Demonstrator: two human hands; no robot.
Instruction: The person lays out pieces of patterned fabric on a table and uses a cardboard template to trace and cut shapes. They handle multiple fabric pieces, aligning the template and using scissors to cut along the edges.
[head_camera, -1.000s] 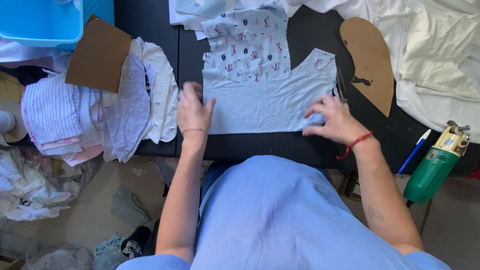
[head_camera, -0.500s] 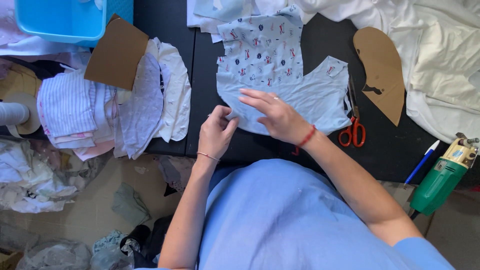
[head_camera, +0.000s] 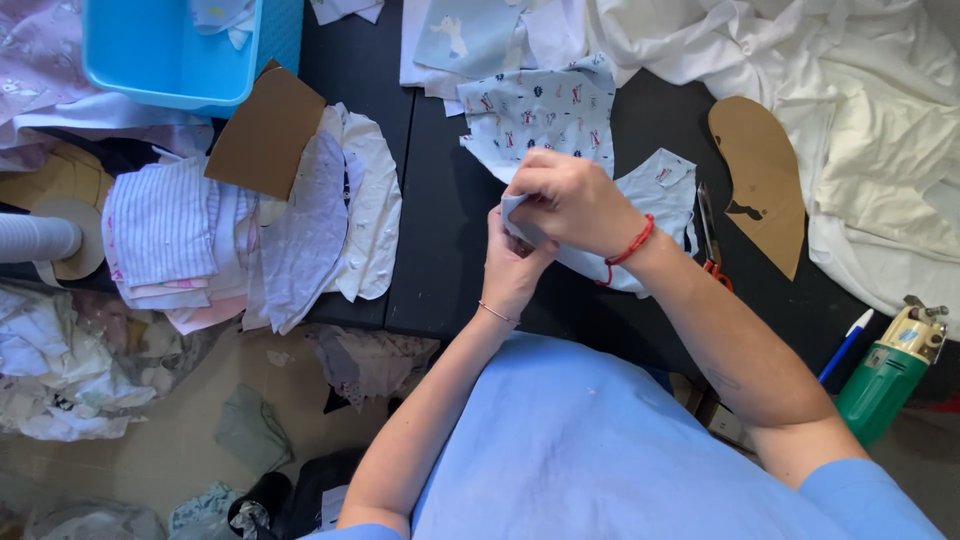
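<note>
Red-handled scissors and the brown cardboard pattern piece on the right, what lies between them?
Head view: only bare black tabletop separates red-handled scissors from brown cardboard pattern piece.

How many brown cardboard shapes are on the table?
2. One cardboard shape leans on the stack of cut cloth pieces at the left, below the blue bin. The other cardboard shape lies flat at the right, beside the scissors. More could be hidden under cloth.

A black flat worktable (head_camera: 440, 260) is covered at nine o'clock by a pile of pale cut fabric pieces (head_camera: 250, 235), at three by a brown cardboard pattern (head_camera: 760, 185), at twelve by a patterned light-blue cloth (head_camera: 545, 115).
</note>
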